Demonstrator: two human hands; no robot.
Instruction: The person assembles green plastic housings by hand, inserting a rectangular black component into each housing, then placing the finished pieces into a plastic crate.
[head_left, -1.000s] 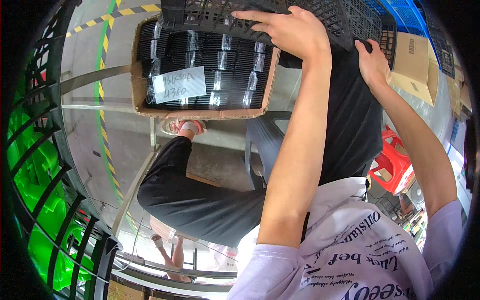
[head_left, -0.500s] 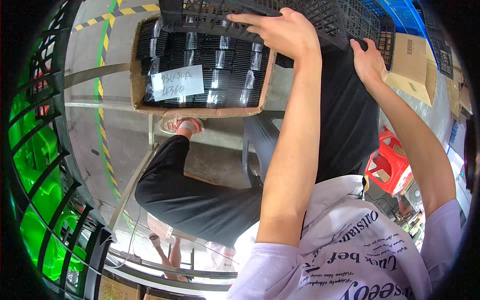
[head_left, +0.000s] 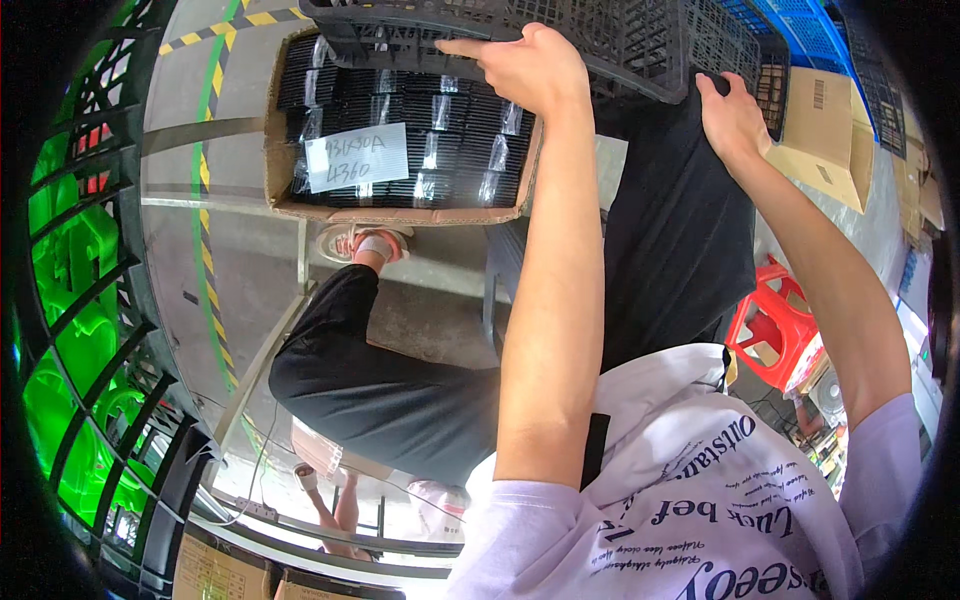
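Observation:
A black mesh plastic crate [head_left: 625, 62] lies across the top of the view, above my knee. My left hand [head_left: 535, 72] grips its near side, with the index finger stretched left along the wall. At the crate's near right corner is my right hand [head_left: 735, 118], its fingers bent over the edge and their tips partly hidden. Below and left of the crate, an open cardboard box [head_left: 400, 215] holds rows of thin black pieces bundled in clear wrap. A white handwritten label [head_left: 358, 158] rests on those pieces.
Green parts show through a black basket [head_left: 125, 270] at far left. A red stool [head_left: 775, 325] stands right of my legs. Near the right hand are a cardboard carton [head_left: 825, 130] and a blue crate [head_left: 805, 35]. Another person's legs [head_left: 340, 515] appear at lower left.
The black crate has shifted left and slightly down. My left hand has moved left with it, while my right hand has moved only a little.

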